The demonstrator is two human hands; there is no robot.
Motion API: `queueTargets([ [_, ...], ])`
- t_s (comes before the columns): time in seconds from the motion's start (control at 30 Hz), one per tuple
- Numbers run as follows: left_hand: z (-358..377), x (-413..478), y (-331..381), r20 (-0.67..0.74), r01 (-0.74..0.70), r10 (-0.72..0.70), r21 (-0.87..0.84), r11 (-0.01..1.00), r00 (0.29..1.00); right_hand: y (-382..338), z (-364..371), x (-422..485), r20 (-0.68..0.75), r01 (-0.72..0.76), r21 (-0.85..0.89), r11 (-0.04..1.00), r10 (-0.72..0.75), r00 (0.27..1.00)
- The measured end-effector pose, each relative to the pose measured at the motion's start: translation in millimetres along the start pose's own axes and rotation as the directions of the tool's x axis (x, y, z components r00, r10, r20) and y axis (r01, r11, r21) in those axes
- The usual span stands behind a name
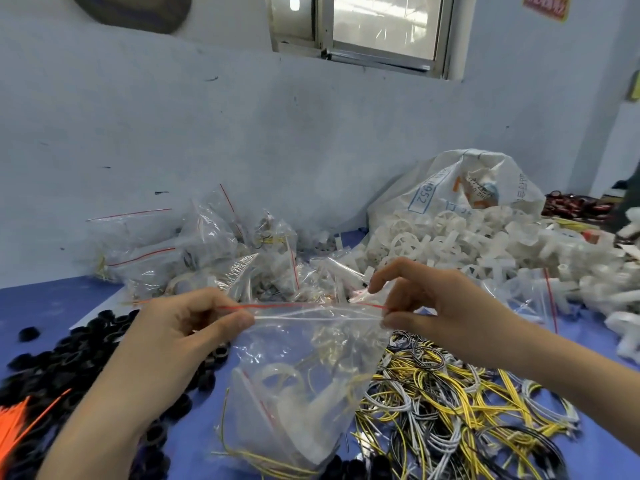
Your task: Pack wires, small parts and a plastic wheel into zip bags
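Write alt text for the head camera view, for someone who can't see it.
Two hands, left hand and right hand, pinch the top corners of a clear zip bag holding a white plastic wheel and wires, above a blue table strewn with yellow and white wire bundles.

A window (381,29) sits in the pale wall (173,133) above the blue table (52,299).

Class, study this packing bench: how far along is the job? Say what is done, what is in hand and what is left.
Done: filled zip bags are piled by the wall. In hand: the left hand and right hand pinch the top of a zip bag holding a white wheel and wires; whether it is sealed is unclear. Left: loose wires, black parts and white wheels.
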State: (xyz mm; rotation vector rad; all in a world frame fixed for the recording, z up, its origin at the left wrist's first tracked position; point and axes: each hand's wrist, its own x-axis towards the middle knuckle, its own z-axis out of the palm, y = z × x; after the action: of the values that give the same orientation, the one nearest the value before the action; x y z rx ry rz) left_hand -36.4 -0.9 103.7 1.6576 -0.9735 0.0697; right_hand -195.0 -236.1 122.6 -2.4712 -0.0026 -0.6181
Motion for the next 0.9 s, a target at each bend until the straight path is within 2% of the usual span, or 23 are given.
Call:
queueTargets([
  [0.13,-6,-1,-5,-0.054,-0.067,0.066,-0.006,0.998,0.996,3,-4,3,0.018,0.060,-0.094,0.994,-0.059,0.998],
  [0.23,-9,-1,-2,-0.124,-0.137,0.129,-0.060,0.989,0.984,1,-14,10,-0.018,0.084,-0.043,0.996,-0.084,0.996],
  [0.33,-8,0,0,-0.126,-0.191,0.179,-0.087,0.978,0.976,1,-20,20,-0.074,0.100,0.008,0.995,-0.100,0.992],
  [0.43,-6,1,-1,-0.107,-0.119,0.110,-0.085,0.989,0.988,7,-16,25,-0.029,0.065,0.080,0.995,-0.063,0.998],
  [0.57,-12,-5,-2,0.012,-0.010,0.012,-0.155,0.988,1.000,22,-10,18,0.006,-0.008,0.147,0.989,0.008,1.000],
  [0.77,-12,-5,-1,0.046,-0.013,0.024,-0.226,0.974,0.999,21,-7,14,-0.042,-0.045,0.225,0.973,0.056,0.998],
  [0.83,-10,-5,0,0.050,-0.063,0.074,-0.204,0.977,0.996,16,-7,15,-0.039,-0.068,0.170,0.983,0.075,0.996],
  [0.9,-7,-4,2,0.056,-0.101,0.112,-0.178,0.979,0.992,7,-7,14,0.021,-0.074,0.008,0.997,0.074,0.997],
])
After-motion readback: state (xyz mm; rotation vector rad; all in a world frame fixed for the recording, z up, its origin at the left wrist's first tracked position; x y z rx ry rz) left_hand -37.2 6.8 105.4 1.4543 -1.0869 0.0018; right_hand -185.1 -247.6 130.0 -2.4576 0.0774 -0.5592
